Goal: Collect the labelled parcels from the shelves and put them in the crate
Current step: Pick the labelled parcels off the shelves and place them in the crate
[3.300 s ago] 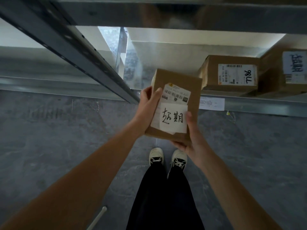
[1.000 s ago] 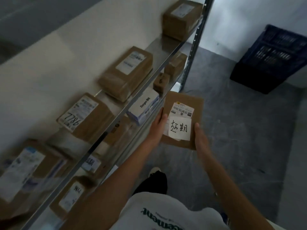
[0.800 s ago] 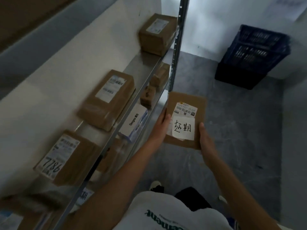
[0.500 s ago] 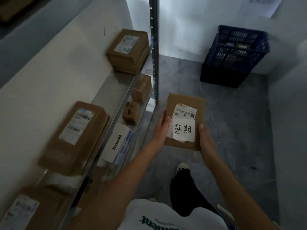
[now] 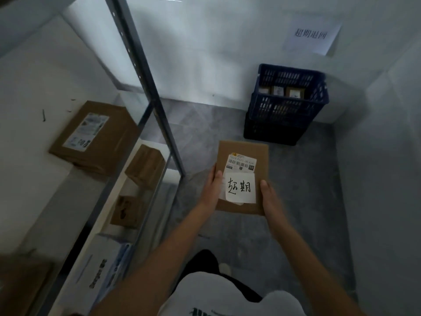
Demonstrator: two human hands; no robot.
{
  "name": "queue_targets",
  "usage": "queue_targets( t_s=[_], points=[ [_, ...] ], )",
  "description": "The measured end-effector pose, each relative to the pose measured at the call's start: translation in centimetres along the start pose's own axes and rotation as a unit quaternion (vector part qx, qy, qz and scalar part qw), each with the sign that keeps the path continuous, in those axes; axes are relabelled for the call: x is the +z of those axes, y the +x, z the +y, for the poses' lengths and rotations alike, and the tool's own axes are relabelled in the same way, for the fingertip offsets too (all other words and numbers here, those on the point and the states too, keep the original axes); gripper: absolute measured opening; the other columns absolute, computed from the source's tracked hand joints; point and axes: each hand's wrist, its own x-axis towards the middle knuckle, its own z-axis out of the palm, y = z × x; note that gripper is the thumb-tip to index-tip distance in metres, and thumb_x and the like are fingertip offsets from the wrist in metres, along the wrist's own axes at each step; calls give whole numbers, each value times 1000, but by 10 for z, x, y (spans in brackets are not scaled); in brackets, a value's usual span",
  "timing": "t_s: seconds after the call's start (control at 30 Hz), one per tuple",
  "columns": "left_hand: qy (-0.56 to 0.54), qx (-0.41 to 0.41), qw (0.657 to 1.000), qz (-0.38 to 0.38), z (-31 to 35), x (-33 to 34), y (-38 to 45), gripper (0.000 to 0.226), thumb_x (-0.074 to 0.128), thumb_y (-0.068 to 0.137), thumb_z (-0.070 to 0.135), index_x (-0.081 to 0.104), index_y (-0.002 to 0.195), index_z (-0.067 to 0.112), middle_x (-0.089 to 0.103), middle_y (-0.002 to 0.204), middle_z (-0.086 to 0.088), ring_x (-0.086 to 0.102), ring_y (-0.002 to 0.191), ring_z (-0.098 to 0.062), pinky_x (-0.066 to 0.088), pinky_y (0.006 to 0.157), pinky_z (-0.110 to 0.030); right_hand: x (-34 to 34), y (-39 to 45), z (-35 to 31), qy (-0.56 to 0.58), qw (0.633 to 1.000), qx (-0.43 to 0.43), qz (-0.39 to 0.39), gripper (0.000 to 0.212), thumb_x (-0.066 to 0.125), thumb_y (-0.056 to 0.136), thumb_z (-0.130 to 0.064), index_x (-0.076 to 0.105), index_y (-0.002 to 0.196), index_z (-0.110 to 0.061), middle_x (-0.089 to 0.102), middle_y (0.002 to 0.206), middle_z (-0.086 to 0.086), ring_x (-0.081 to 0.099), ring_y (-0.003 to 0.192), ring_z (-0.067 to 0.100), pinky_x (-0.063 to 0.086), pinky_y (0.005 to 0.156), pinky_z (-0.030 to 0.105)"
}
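Note:
I carry a flat brown parcel (image 5: 242, 156) in front of me over the grey floor. It bears a barcode label and a white handwritten note. My left hand (image 5: 213, 190) grips its left edge with the thumb on top. My right hand (image 5: 268, 197) grips its right edge the same way. A dark blue slotted crate (image 5: 287, 110) stands ahead on the floor against the far wall, with a few small boxes showing inside it.
Metal shelving (image 5: 145, 83) runs along my left. It holds a large labelled box (image 5: 95, 135), smaller brown boxes (image 5: 145, 165) and a white and blue carton (image 5: 102, 267). A paper sign (image 5: 311, 37) hangs on the wall above the crate. Walls close in ahead and at right.
I have turned away from the shelf and walked along it toward the crate, which is now nearer and straight ahead. Both hands keep the same hold on the parcel.

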Motion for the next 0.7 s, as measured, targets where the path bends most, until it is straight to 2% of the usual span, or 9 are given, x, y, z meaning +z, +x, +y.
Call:
queue_targets(
  t_s=[0.03, 0.13, 0.17, 0.27, 0.4, 0.5, 0.6, 0.63, 0.7],
  points=[
    [-3, -4, 1000, -8, 6, 9, 14, 44, 31, 103, 34, 36, 145, 21, 58, 131, -5, 57, 116, -21, 50, 88, -21, -6, 14, -7, 2, 1000, 2, 7, 53, 37, 99, -55, 47, 139, -23, 60, 132, 3, 58, 118, 20, 48, 100, 46],
    [-24, -14, 999, -26, 24, 30, 56, 42, 31, 104, 29, 34, 145, 20, 56, 125, -3, 55, 108, -16, 46, 65, -3, -20, 56, -29, 18, 999, 21, 19, 53, 36, 101, -50, 43, 144, -20, 56, 135, 2, 55, 121, 20, 49, 94, 35],
    [-28, -13, 999, -32, 30, 36, 70, 42, 32, 104, 29, 34, 145, 21, 56, 126, -3, 55, 109, -16, 47, 69, -5, -23, 70, -36, 20, 999, 24, 23, 53, 37, 101, -50, 42, 145, -20, 55, 137, 2, 54, 123, 20, 48, 98, 38],
    [-26, -11, 998, -50, 45, 53, 123, 45, 34, 103, 33, 34, 146, 20, 56, 133, -5, 56, 118, -22, 49, 94, -29, -31, 116, -56, 23, 999, 14, 33, 54, 38, 99, -54, 43, 144, -24, 57, 135, 3, 56, 121, 21, 44, 105, 48],
    [-14, -14, 997, -70, 73, 74, 186, 48, 36, 102, 38, 32, 147, 22, 56, 134, -7, 57, 117, -22, 45, 103, -42, -42, 172, -83, 30, 998, 23, 59, 63, 39, 93, -63, 43, 144, -26, 55, 139, 3, 54, 125, 21, 42, 107, 49],
    [-10, -6, 996, -84, 97, 91, 228, 49, 34, 102, 36, 29, 148, 22, 54, 136, -6, 55, 119, -21, 45, 101, -35, -52, 209, -109, 42, 997, 23, 66, 55, 37, 99, -54, 42, 145, -24, 55, 139, 3, 53, 125, 21, 41, 108, 48],
    [-17, -1, 994, -105, 117, 111, 265, 46, 32, 104, 31, 29, 148, 19, 55, 133, -5, 59, 109, -15, 51, 82, -16, -65, 243, -130, 45, 996, 20, 71, 53, 36, 100, -53, 44, 144, -23, 56, 137, 4, 55, 122, 21, 44, 106, 48],
    [-17, 3, 994, -108, 124, 119, 277, 46, 32, 104, 29, 28, 148, 18, 55, 132, -6, 59, 107, -15, 52, 76, -14, -70, 255, -136, 52, 995, 23, 76, 52, 35, 100, -52, 44, 143, -23, 57, 135, 4, 56, 121, 21, 45, 104, 47],
    [-14, 6, 994, -109, 135, 135, 304, 46, 32, 104, 28, 28, 148, 18, 55, 134, -8, 59, 111, -18, 52, 79, -17, -81, 281, -148, 59, 994, 32, 83, 50, 35, 102, -49, 45, 142, -22, 57, 135, 3, 56, 117, 19, 49, 97, 39]
  ],
)
